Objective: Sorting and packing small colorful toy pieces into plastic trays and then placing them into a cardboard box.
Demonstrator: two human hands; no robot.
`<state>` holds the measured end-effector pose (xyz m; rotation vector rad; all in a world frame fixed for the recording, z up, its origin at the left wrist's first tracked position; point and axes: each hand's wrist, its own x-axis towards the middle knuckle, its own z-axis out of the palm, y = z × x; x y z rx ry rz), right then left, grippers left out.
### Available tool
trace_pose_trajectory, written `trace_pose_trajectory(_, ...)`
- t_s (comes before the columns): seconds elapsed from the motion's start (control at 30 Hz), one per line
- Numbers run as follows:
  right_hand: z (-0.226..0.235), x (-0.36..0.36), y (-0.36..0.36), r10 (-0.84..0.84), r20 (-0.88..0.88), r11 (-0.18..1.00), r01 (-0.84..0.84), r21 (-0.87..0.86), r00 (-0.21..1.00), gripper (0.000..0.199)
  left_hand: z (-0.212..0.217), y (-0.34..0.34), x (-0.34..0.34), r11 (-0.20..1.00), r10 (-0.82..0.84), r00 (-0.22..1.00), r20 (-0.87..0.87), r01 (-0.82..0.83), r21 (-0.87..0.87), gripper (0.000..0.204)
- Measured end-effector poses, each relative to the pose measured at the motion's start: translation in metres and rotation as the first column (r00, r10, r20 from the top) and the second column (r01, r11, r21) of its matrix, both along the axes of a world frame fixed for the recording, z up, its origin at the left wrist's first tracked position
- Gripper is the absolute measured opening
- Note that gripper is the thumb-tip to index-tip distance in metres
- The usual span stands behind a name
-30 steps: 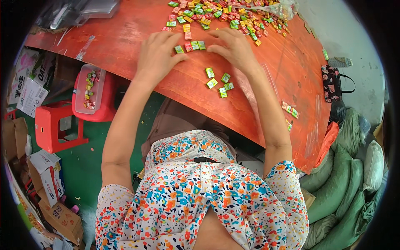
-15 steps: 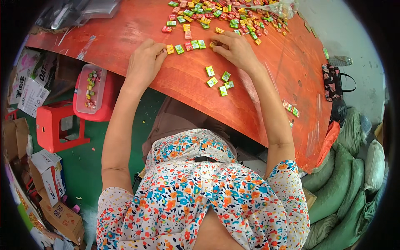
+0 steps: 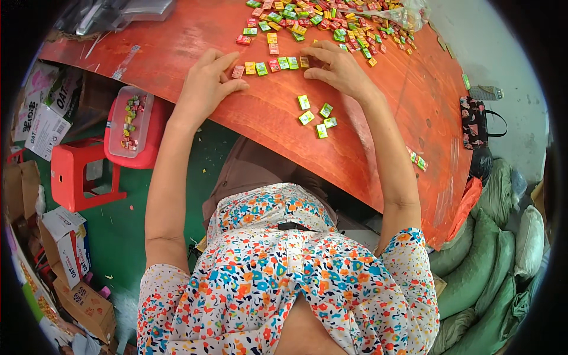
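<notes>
Both hands, L [image 3: 204, 86] & R [image 3: 337, 71], fingers loosely spread on candy row [image 3: 272, 65]; clear tub [image 3: 129, 121] w/ candies on red stool [image 3: 80, 171]

Multicoloured candies [image 3: 278, 64], orange-red table [image 3: 266, 112], red stool [image 3: 74, 174], floral blouse [image 3: 284, 278].

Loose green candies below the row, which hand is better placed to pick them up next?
Probably the right hand: the loose green candies lie just below its wrist on the red table, while the left hand rests farther off at the row of candies' other end.
</notes>
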<state>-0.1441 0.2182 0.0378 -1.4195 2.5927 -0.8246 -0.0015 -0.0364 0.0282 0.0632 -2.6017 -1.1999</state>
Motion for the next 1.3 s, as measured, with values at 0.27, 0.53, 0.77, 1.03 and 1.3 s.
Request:
trace_pose_trajectory(0.27,-0.007,0.006,-0.017,0.067,0.019,0.997,-0.066,-0.038,0.998,0.037,-0.003,0.005,-0.022,0.976,-0.118,0.988,0.101,0.134,-0.173,0.051)
trace_pose_trajectory(0.53,-0.014,0.013,-0.027,0.037,-0.164,0.999,-0.03,0.042,0.986,0.041,-0.01,0.023,-0.025,0.969,-0.05,0.997,-0.052,0.036,-0.243,0.036)
trace_pose_trajectory(0.77,-0.026,0.012,-0.025,0.01,-0.18,1.0,-0.007,0.014,0.984,0.035,-0.004,0.027,-0.025,0.951,-0.084,0.995,-0.048,0.065,-0.303,0.03)
trace_pose_trajectory(1.03,0.004,0.054,0.026,-0.215,-0.352,0.973,0.23,0.002,0.911,0.027,0.017,0.068,-0.036,0.942,-0.283,0.956,-0.071,0.264,-0.207,0.026)
trace_pose_trajectory(1.3,0.016,0.104,0.122,-0.711,-0.302,0.685,0.723,-0.094,0.635,0.027,0.024,0.171,-0.12,0.611,-0.772,0.628,-0.092,0.696,-0.377,0.031)
